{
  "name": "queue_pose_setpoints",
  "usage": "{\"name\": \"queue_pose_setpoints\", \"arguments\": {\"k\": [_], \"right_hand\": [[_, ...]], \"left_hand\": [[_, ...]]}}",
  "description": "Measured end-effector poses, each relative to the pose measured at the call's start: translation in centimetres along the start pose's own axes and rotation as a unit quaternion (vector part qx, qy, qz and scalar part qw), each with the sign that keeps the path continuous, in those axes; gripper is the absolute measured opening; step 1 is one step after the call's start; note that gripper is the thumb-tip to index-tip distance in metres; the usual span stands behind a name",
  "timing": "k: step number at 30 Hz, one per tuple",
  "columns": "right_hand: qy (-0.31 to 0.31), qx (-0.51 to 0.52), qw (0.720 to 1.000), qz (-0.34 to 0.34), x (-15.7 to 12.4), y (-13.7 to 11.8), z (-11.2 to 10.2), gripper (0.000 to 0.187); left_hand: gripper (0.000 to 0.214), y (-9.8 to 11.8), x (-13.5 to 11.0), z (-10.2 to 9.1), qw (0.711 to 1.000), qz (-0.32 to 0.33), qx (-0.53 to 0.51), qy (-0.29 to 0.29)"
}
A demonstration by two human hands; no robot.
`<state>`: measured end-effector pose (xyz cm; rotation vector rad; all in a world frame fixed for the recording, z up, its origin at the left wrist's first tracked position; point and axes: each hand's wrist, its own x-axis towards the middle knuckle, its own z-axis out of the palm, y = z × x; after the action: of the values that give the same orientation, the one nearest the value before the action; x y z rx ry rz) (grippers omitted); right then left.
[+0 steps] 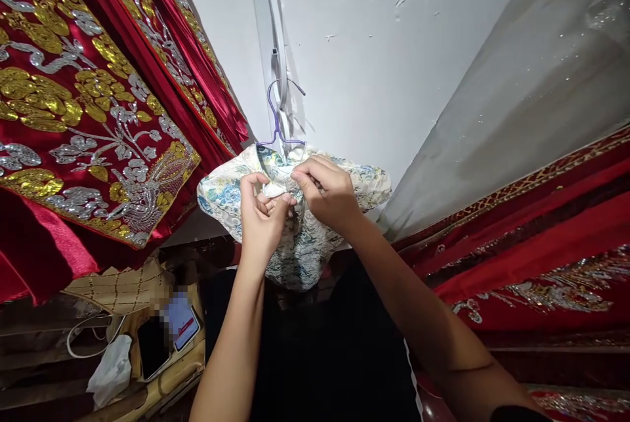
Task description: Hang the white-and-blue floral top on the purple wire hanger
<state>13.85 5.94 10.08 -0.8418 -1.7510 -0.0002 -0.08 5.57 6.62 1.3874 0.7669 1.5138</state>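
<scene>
A cream shirt (300, 258) with blue and yellow flowers hangs in front of me on a purple wire hanger (276, 121). My left hand (263, 215) is closed at the neckline, pinching a folded white part of the collar (273, 190) between thumb and fingers. Just to its right, my right hand (329, 193) is also closed, its thumb and fingertips pressed together in front of the collar. Whatever those right fingertips hold is too small to make out. Both hands partly cover the shirt's front.
Red cloths (98, 81) with gold and silver embroidery hang at left. A sheer white cloth (492, 113) and red embroidered fabric (541, 264) are at right. Low on the left, two phones (181, 322) (153, 346), a white cable (81, 350) and crumpled white plastic (111, 369) lie together.
</scene>
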Motion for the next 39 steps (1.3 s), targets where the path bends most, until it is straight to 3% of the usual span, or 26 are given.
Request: {"name": "queue_pose_setpoints", "arguments": {"k": [3,7,9,13,15,16,18,20,21,23,27,29,32,35,37,39], "right_hand": [[0.076,0.052,0.995,0.038,0.6,-0.2,-0.8,0.022],[0.161,0.138,0.970,0.121,0.4,0.3,-4.7,0.026],[0.152,0.210,0.952,0.162,-0.6,0.9,-7.5,0.027],[0.051,0.340,0.908,0.240,-3.4,2.0,-12.4,0.031],[0.090,0.404,0.883,0.219,-4.6,2.8,-13.5,0.034],[0.151,0.447,0.861,0.191,-5.1,3.4,-13.6,0.035],[0.298,0.527,0.784,0.139,-6.2,4.6,-13.0,0.035],[0.402,0.560,0.705,0.168,-7.8,6.1,-11.5,0.032],[0.429,0.557,0.681,0.207,-8.9,6.9,-10.5,0.030],[0.443,0.527,0.658,0.306,-11.6,8.2,-8.3,0.019],[0.414,0.492,0.601,0.475,-17.5,9.5,-4.3,0.008],[0.387,0.492,0.598,0.500,-19.1,9.2,-2.9,0.015],[0.348,0.476,0.630,0.505,-19.1,8.0,-1.6,0.021],[0.299,0.380,0.714,0.508,-17.5,6.1,-0.9,0.035],[0.255,0.290,0.781,0.490,-16.5,4.8,-0.6,0.051],[0.164,0.241,0.828,0.479,-15.8,3.6,-0.1,0.043]], "left_hand": [[0.054,-1.9,-1.0,-0.3,0.994,-0.040,0.074,-0.071],[0.062,-3.9,-3.3,-1.1,0.972,-0.095,0.157,-0.148],[0.062,-4.1,-3.8,-1.6,0.963,-0.095,0.202,-0.154],[0.048,-3.1,-2.7,-2.2,0.946,-0.062,0.288,-0.137],[0.038,-2.7,-1.7,-2.2,0.944,-0.048,0.309,-0.110],[0.033,-2.6,-1.2,-2.1,0.943,-0.041,0.316,-0.092],[0.026,-2.8,-0.5,-1.7,0.943,-0.029,0.327,-0.051],[0.020,-3.4,-0.3,-1.4,0.948,-0.025,0.318,-0.015],[0.017,-3.8,-0.3,-1.3,0.953,-0.026,0.302,-0.002],[0.009,-4.6,-0.5,-1.2,0.968,-0.031,0.249,0.019],[0.019,-6.5,-1.4,-2.0,0.991,-0.046,0.112,0.049],[0.019,-7.5,-2.5,-2.6,0.993,-0.085,0.054,0.057],[0.019,-9.0,-4.9,-3.2,0.974,-0.202,-0.071,0.076],[0.024,-10.1,-7.1,-3.4,0.913,-0.307,-0.243,0.111],[0.026,-10.1,-8.1,-3.2,0.874,-0.329,-0.327,0.142],[0.025,-9.5,-8.6,-2.7,0.854,-0.328,-0.374,0.153]]}}
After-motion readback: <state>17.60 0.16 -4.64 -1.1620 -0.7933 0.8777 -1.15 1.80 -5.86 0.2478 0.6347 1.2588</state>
